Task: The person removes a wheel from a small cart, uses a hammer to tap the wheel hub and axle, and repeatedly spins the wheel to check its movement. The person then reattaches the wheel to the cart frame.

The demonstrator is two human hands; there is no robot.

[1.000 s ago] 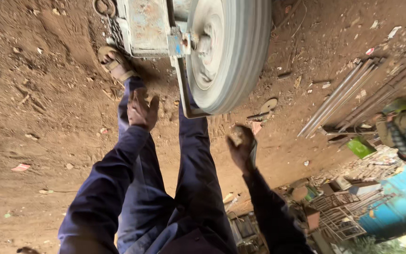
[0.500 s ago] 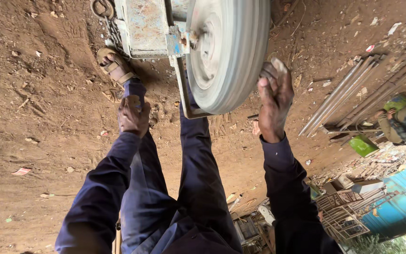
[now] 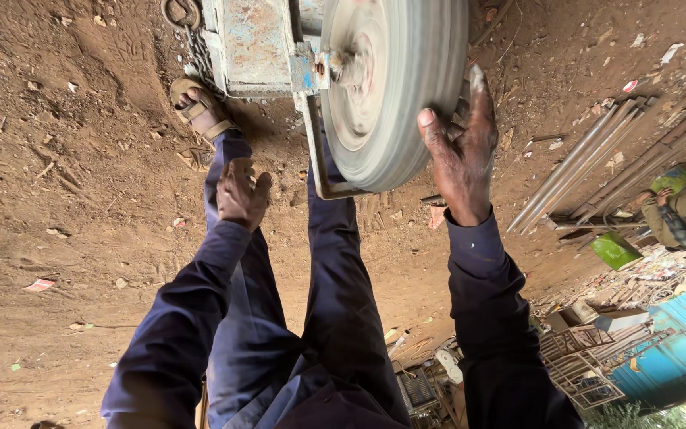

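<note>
Reddish, packed dirt ground (image 3: 57, 183), strewn with scraps and footprints. Off to the side, grey metal rods (image 3: 597, 159) and a green can (image 3: 614, 250), well apart from the work. Right hand (image 3: 464, 151) pressed flat on the tread of a worn grey wheel (image 3: 395, 87), fingers spread, gripping nothing. Wheel round, dusty, blurred; axle running roughly level toward a rusty, pale-blue metal frame (image 3: 252, 44). Left hand (image 3: 241, 193) loosely curled on the knee, empty. Sandalled foot (image 3: 200, 110) beside the frame.

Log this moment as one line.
right hand: pressed on blurred grey wheel rim | left hand: resting on knee | sandalled foot by rusty frame
</note>
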